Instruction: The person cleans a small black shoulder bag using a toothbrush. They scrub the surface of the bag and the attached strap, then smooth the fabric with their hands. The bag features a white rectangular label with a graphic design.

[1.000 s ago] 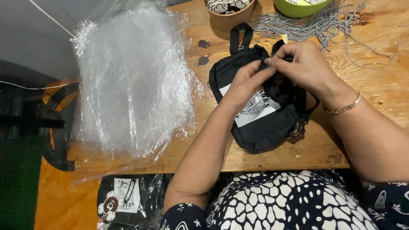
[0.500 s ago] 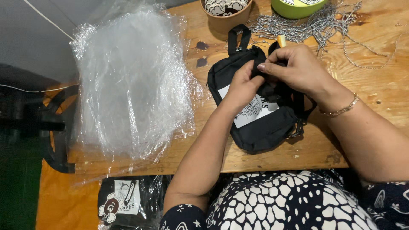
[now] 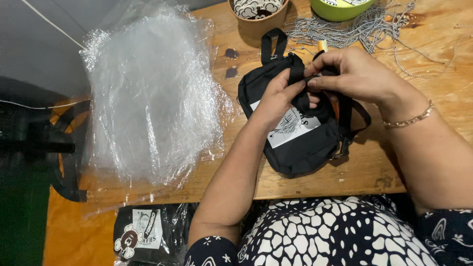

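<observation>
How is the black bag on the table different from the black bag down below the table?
The bag on the table is bare, with both hands on its strap: left hand, right hand. The lower bag sits wrapped in clear plastic, untouched. The table bag's patch is plain white; the lower bag also shows a round brown figure. Both are black with white patches.

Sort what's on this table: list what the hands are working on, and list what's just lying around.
In hand: black pouch, its strap, pinched by left hand and right hand.

Lying about: pile of clear plastic bags, silver chains, brown cup, green bowl, packed pouch.
</observation>
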